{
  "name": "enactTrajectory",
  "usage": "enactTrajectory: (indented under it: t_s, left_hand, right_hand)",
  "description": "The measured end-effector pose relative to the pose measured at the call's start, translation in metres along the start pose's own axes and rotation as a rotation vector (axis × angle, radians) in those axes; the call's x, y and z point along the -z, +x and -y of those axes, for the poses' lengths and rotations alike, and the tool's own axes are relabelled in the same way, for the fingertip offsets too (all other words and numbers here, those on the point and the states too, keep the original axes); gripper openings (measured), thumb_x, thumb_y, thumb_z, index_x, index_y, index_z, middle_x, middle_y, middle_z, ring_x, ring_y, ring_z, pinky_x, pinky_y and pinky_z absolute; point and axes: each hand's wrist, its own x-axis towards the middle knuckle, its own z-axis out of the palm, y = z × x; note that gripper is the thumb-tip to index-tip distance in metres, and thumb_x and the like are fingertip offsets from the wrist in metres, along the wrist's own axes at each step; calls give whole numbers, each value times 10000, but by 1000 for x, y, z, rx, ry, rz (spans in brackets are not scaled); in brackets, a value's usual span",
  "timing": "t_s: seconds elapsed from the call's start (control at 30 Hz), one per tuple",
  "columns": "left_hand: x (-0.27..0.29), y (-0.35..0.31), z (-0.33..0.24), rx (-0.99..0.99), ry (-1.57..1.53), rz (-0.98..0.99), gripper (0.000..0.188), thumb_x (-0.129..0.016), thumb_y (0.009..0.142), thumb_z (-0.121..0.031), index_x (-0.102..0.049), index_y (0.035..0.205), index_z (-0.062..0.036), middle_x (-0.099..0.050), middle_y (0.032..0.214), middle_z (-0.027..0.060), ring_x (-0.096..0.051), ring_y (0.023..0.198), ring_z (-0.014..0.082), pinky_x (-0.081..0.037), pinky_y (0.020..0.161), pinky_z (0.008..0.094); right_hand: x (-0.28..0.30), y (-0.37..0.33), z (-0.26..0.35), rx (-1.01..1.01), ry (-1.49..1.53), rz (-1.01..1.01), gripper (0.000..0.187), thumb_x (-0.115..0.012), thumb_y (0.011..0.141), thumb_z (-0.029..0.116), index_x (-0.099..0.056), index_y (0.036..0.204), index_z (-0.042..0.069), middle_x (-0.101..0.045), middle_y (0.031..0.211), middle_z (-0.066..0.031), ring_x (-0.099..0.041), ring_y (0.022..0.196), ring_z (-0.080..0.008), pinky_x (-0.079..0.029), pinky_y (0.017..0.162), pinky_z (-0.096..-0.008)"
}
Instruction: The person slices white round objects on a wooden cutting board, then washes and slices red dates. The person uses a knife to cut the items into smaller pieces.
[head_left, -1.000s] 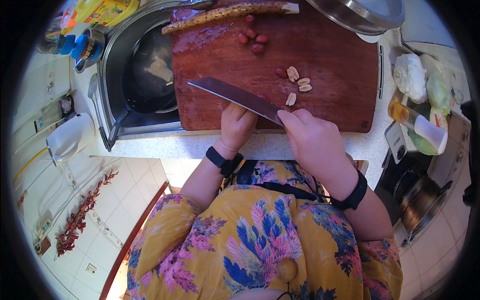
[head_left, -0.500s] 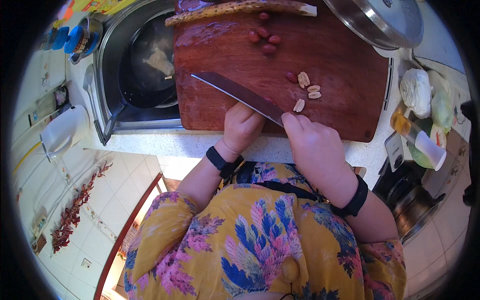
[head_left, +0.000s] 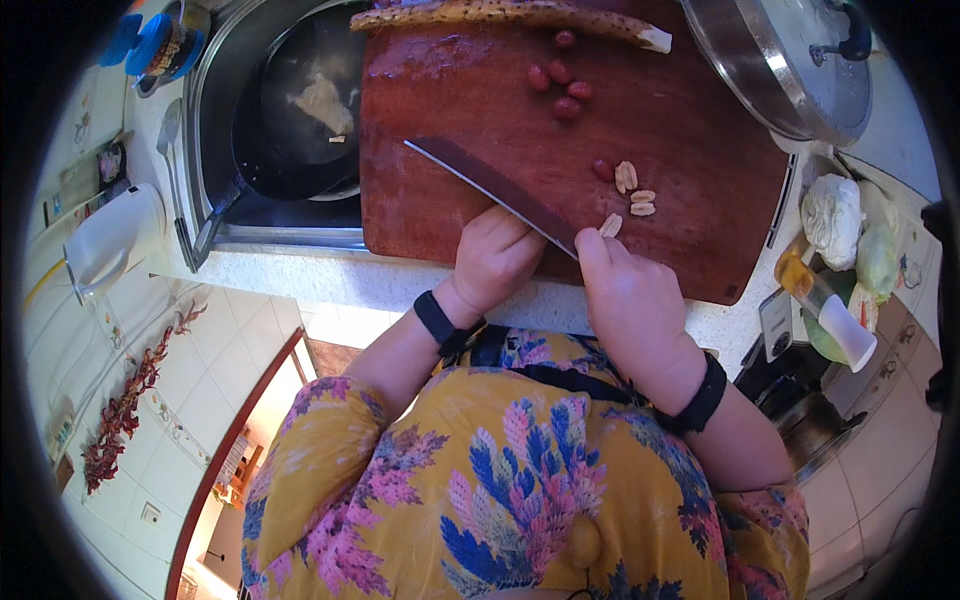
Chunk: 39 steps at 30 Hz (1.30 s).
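My right hand point(head_left: 636, 290) is wrapped round the handle of a kitchen knife point(head_left: 490, 190). Its broad blade slants up and left over the near edge of the brown wooden cutting board point(head_left: 450, 110). My left hand point(head_left: 495, 258) is closed close beside the blade, which hides the fingertips and whatever they pinch. To the right of the knife lie a red date point(head_left: 603, 169) and several pale, ridged, oblong pieces point(head_left: 626, 177). Further back sits a cluster of red dates point(head_left: 560, 72). A long brown yam point(head_left: 500, 14) with a white cut end lies across the far edge.
Left of the board, a black pan point(head_left: 290, 170) holding liquid and a pale lump rests in the sink point(head_left: 205, 90). A spatula point(head_left: 170, 130) lies beside it. A glass lid point(head_left: 790, 60) stands at the back right, with plastic bags point(head_left: 832, 220), a bottle point(head_left: 830, 310) and a phone point(head_left: 777, 325) nearer.
The view has shifted, so the board and the things on it appear a little further right. Both hands keep nearly the same pose, with the knife still across the board's near part.
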Motion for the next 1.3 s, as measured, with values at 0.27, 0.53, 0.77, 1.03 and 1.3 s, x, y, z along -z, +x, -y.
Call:
enactTrajectory:
  t_s: [0.27,0.53,0.77,1.03,1.3]
  left_hand:
    - [3,2,-2,-11,54,54,244,-654,668,-30,-670,911,-40,-649,923,115,-639,830,291,-542,712,369]
    - [7,-1,-4,-86,173,62,296,-610,727,-79,-654,1019,-63,-644,944,80,-644,866,251,-549,730,349]
    - [9,-5,-6,-79,205,90,309,-583,749,-103,-656,1047,-67,-637,999,71,-631,916,240,-539,767,339]
    - [7,-6,-2,-141,205,89,305,-583,730,-118,-649,1020,-54,-633,1070,88,-626,954,253,-541,792,348]
    - [7,-5,-3,-146,215,105,292,-583,735,-116,-639,1015,-56,-632,1058,91,-633,933,257,-550,773,351]
  right_hand:
    - [-18,3,-9,52,-113,-141,98,-526,880,86,-504,975,96,-634,720,-95,-680,604,-258,-545,510,-368]
    - [-7,5,-33,-57,244,-69,108,-559,916,161,-519,973,78,-658,785,-208,-648,737,-415,-526,645,-511]
    - [-9,0,-32,-62,295,-67,124,-566,916,161,-520,982,66,-659,804,-208,-644,771,-420,-522,669,-511]
    - [-4,-9,-22,-93,278,-75,137,-557,921,148,-511,1014,59,-660,784,-220,-656,756,-414,-530,659,-508]
    - [-2,-10,-14,-92,273,-60,123,-546,922,124,-497,1011,55,-660,766,-217,-659,740,-412,-533,645,-507]
